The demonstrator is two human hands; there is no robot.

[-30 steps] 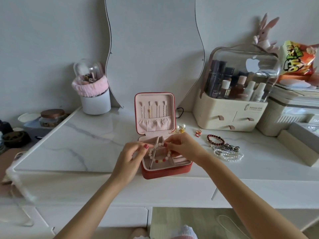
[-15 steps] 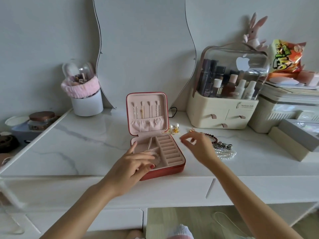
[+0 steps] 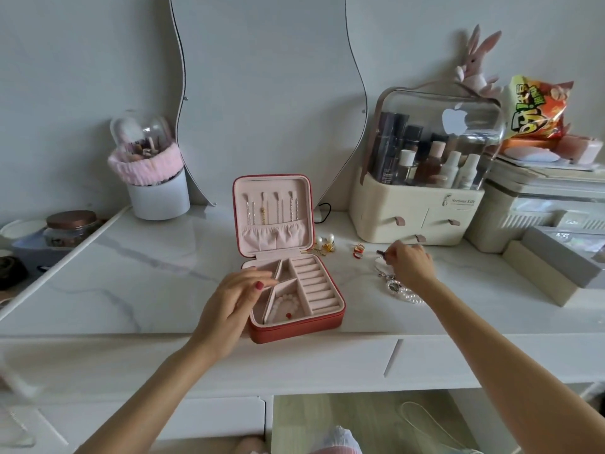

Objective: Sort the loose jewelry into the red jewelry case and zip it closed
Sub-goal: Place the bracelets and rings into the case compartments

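Red zip-around jewelry case (image 3: 296, 329) lies open on our white marble tabletop (image 3: 131, 273), a pale beaded bracelet (image 3: 288, 303) in its front compartment. Our left hand (image 3: 234, 296) hovers relaxed over it; our right hand (image 3: 409, 265) pinches a dark beaded bracelet (image 3: 380, 253) beside the pearl strand (image 3: 407, 294).

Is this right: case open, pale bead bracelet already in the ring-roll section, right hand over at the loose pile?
Not quite. The head view shows the pale bead bracelet lying in the front open compartment of the red jewelry case, left of the ring rolls, not in them. The rest holds: case open, right hand at the loose pile.
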